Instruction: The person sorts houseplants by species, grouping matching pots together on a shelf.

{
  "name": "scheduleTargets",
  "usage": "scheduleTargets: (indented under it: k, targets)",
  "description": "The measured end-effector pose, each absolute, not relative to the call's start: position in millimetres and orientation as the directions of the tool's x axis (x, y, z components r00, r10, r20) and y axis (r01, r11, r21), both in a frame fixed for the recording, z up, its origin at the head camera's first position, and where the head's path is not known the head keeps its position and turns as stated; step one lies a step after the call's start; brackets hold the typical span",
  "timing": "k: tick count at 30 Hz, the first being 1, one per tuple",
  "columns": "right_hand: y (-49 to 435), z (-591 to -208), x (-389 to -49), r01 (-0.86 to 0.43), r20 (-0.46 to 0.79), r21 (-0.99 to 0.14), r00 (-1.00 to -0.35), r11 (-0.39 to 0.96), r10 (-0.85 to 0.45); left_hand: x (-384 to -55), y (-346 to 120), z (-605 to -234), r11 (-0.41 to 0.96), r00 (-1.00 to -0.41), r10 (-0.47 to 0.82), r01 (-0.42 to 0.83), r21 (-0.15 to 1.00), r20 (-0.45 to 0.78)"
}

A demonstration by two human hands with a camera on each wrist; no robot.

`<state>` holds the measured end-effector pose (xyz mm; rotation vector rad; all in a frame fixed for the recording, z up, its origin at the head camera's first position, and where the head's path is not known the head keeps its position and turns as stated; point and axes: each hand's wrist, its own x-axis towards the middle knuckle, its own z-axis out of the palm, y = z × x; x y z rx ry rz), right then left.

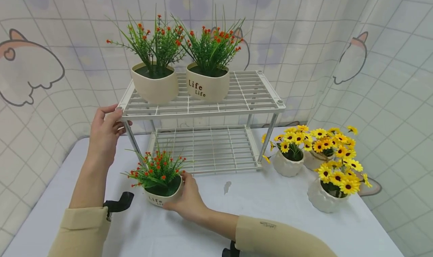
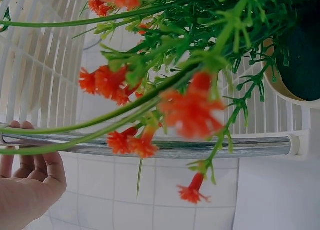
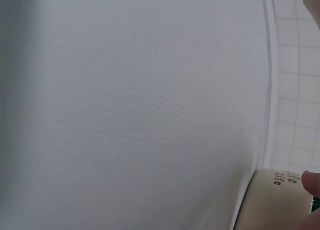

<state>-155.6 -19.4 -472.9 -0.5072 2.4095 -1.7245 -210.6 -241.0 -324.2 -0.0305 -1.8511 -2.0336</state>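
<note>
My left hand (image 1: 105, 131) grips the front left corner of a white two-tier wire rack (image 1: 199, 114). In the left wrist view its fingers (image 2: 54, 167) curl about the upper end of the rack's metal leg (image 2: 225, 146). Thumb and fingers of my right hand (image 1: 189, 198) hold the side of a cream pot (image 1: 156, 200) with red flowers and "Life" lettering, just in front of the lower tier. The right wrist view catches that same cream pot (image 3: 275, 200) at its lower right corner, with the thumb at its rim.
Two more cream pots, one plain (image 1: 155, 87) and one lettered (image 1: 208, 85), stand on the top tier with red flowers. Right of the rack are three white pots of yellow flowers, the nearest pot (image 1: 324, 198) at the front. A patterned curtain (image 1: 304, 31) hangs around the table (image 1: 203, 227).
</note>
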Motion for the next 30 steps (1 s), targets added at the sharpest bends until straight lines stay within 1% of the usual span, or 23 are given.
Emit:
scheduleTargets:
  k: [7,14,19,30]
  targets:
    - [-30.6,-475.2,-159.5,-0.173,0.068,-0.926,-0.951,0.335,-0.302,-210.6,-240.9,-322.7,-0.066,-0.923,-0.265,0.305,0.950,0.277]
    - [-34.2,-477.6,-161.2,-0.181,0.096,-0.936,-0.956,0.301,-0.278,-210.4,-240.9,-323.5,-0.054,-0.925,-0.264,0.296,0.954,0.272]
    - [-33.9,-478.2,-163.9,-0.188,0.108,-0.943,-0.953,0.274,-0.282,-210.9,-241.7,-323.2,-0.080,-0.922,-0.263,0.315,0.946,0.285]
    - [-24.2,-476.6,-166.8,-0.154,0.077,-0.954,-0.956,0.257,-0.284,-211.3,-240.5,-324.1,-0.073,-0.921,-0.265,0.314,0.947,0.285]
